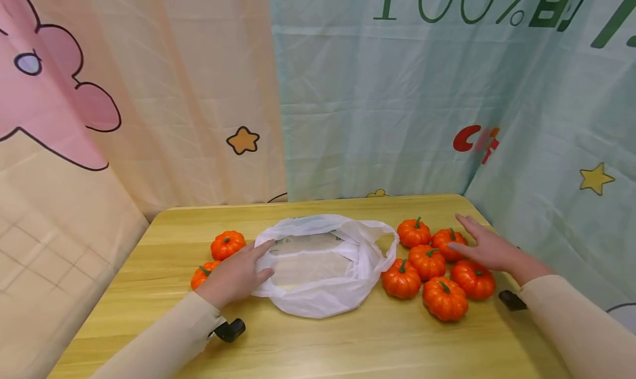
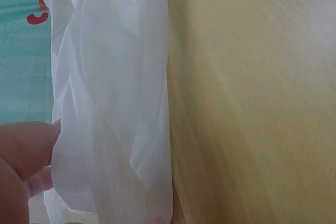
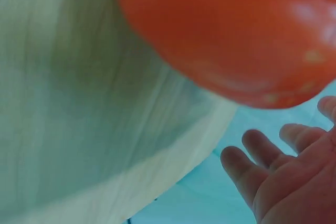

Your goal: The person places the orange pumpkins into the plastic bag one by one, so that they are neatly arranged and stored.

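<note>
A white plastic bag (image 1: 323, 307) lies on the table with its mouth spread upward and its handle loop to the right. My left hand (image 1: 240, 274) is at the bag's left rim, with thumb and fingers apart and reaching over it. In the left wrist view the fingertips go partly behind the white plastic (image 2: 115, 93). My right hand (image 1: 489, 249) is spread beside the small orange pumpkins (image 1: 473, 279) right of the bag, holding none. An orange pumpkin (image 3: 236, 35) looms close in the right wrist view, with the open right hand (image 3: 299, 182) beyond it.
Left of the bag sit two more pumpkins, one (image 1: 228, 245) fully visible and another (image 1: 202, 273) partly behind the left hand. The wooden table (image 1: 318, 348) has printed curtains (image 1: 377, 119) along its back and sides.
</note>
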Demonstrator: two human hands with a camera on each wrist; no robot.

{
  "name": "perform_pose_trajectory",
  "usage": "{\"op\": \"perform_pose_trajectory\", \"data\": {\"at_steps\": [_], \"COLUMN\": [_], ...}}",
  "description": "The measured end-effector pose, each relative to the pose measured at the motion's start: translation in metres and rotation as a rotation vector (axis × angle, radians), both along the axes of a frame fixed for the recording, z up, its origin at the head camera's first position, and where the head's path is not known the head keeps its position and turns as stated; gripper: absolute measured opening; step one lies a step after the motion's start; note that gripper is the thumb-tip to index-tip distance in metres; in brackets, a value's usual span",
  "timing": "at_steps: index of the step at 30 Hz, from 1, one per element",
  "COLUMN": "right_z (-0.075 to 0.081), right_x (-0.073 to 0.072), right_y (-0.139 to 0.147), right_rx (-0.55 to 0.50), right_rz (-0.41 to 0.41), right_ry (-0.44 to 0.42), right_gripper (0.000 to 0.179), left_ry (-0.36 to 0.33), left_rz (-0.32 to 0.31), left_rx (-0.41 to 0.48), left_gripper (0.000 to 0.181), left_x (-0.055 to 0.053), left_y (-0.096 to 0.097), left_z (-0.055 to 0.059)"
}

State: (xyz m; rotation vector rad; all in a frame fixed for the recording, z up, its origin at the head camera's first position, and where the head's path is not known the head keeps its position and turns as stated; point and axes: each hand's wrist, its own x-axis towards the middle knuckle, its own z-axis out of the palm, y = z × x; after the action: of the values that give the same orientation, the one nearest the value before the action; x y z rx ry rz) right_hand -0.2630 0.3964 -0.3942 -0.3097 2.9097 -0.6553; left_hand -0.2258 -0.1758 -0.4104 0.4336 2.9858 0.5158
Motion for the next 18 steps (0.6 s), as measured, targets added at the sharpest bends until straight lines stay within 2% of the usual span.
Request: {"op": "perform_pose_trajectory", "data": {"at_steps": [10,18], "right_z": [-0.01,-0.016], "right_x": [-0.001,-0.005], "right_y": [0.014,0.018], "right_rx": [-0.02,-0.054], "right_rz": [0.006,0.021], "right_ry": [-0.033,-0.07], "right_gripper": [0.093,0.091], "left_ry": [0.014,-0.003], "left_rz": [0.012,0.031], "left_rx": [0.056,0.118], "left_gripper": [0.072,0.074], "left_x": [-0.002,-0.003], "left_y": [0.001,0.003], "left_z": [-0.003,-0.006]}}
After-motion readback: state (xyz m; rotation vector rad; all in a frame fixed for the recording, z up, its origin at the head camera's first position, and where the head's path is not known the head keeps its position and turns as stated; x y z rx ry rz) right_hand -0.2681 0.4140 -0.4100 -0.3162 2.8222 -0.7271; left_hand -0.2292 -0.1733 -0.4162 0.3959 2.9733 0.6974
